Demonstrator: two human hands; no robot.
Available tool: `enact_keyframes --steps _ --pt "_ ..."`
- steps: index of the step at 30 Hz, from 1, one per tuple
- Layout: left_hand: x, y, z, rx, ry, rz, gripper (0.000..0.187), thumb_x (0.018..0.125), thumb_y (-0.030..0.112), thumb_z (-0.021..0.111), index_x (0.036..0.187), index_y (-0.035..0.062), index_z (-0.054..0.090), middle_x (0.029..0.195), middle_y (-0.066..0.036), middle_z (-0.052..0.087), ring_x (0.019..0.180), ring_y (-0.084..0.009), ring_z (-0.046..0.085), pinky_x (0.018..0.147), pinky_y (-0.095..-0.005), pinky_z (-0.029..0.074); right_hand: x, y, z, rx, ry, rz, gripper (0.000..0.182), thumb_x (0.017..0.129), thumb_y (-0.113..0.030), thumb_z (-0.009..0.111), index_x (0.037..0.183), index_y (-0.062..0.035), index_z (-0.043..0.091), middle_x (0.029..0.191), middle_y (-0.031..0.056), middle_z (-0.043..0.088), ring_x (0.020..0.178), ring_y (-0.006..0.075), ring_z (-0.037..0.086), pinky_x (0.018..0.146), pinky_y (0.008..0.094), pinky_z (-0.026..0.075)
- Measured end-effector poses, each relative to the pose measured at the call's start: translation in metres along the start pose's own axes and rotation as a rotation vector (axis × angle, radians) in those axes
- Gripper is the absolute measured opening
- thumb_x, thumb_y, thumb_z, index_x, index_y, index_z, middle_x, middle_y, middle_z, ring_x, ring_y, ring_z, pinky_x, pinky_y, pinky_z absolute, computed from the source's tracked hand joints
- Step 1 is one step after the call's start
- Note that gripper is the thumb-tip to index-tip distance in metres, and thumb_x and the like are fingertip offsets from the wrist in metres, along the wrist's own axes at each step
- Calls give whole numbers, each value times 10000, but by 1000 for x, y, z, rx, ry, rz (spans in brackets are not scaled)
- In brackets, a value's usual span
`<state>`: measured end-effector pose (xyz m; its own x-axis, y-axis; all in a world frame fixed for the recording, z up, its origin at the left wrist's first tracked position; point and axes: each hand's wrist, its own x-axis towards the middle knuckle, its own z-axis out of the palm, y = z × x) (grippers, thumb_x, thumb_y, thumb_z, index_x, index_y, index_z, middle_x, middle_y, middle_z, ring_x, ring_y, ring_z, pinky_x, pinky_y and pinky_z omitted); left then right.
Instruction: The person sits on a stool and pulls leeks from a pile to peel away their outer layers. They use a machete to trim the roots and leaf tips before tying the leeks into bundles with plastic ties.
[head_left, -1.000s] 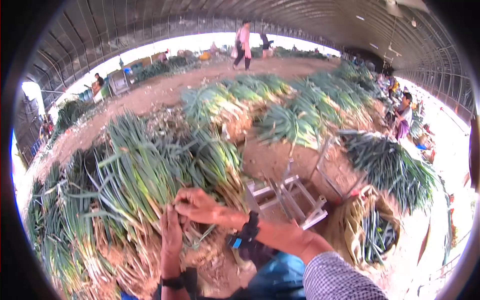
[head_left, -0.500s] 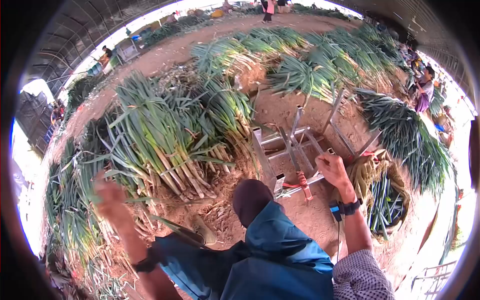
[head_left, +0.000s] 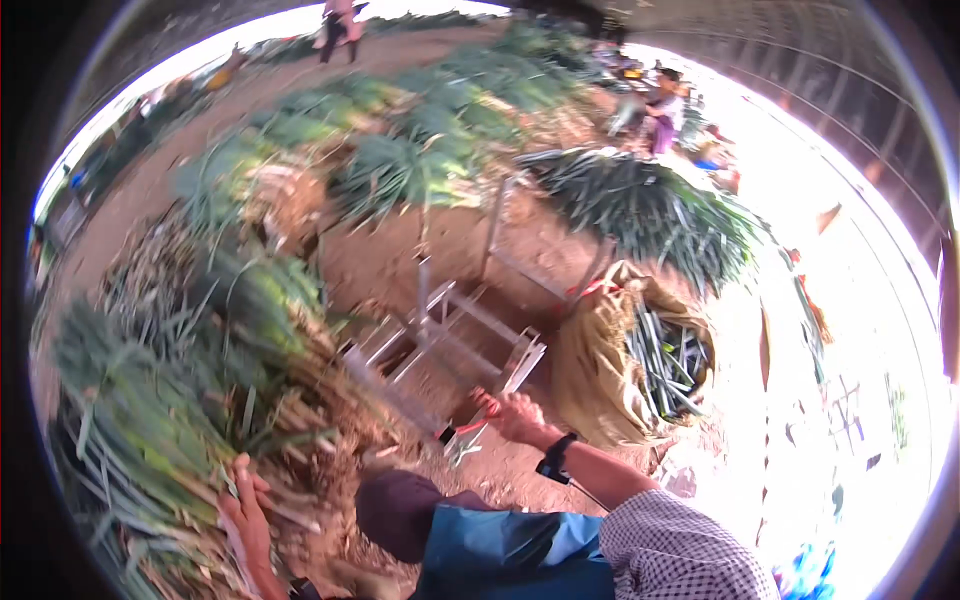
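Observation:
At the lower left, my left hand point(head_left: 246, 500) rests against the pale stalks of a bundle of green onions point(head_left: 150, 400), its fingers partly closed; whether it grips a stalk is unclear. My right hand point(head_left: 515, 415) is closed around the red handle point(head_left: 485, 402) of a tool at the near end of a metal frame point(head_left: 390, 400). The rest of the tool is blurred. Beyond my right hand stands an open brown sack point(head_left: 595, 380) with green leaves inside.
More green onion piles point(head_left: 400, 165) lie across the dirt floor point(head_left: 370, 250). A dark green heap point(head_left: 650, 205) is behind the sack. One person point(head_left: 662, 110) sits at the upper right and another person point(head_left: 340, 28) stands at the far left. Upright metal bars rise behind the frame.
The view has swung to the right. My left hand has come down to the onion stalks. My right hand has moved down to the red handle and closed on it.

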<state>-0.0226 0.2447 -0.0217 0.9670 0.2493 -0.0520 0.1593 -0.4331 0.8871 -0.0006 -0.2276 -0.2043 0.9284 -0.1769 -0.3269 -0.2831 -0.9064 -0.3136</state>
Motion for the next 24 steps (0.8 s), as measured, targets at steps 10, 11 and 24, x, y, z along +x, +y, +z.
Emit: enact_keyframes --steps 10,11,24 --pt "27 16 15 -91 -105 129 386 1041 360 452 1194 41 606 700 -27 558 519 -83 406 472 -286 336 1 21 28 191 -32 30 406 846 -183 578 1242 -152 496 1173 167 637 1117 374 606 874 496 493" --pt "26 12 13 -92 -86 106 387 1040 361 451 1186 39 608 697 -26 554 518 -83 400 472 -288 329 -1 18 26 187 -21 11 403 835 -182 578 1226 -127 494 1186 181 630 1123 378 601 871 494 495" --pt "21 -55 -6 47 215 -244 569 897 592 582 1025 41 632 832 -37 608 783 -176 567 710 -352 452 -68 -71 -110 804 104 -168 106 875 -41 622 979 -28 604 803 -16 591 752 57 542 623 274 477"
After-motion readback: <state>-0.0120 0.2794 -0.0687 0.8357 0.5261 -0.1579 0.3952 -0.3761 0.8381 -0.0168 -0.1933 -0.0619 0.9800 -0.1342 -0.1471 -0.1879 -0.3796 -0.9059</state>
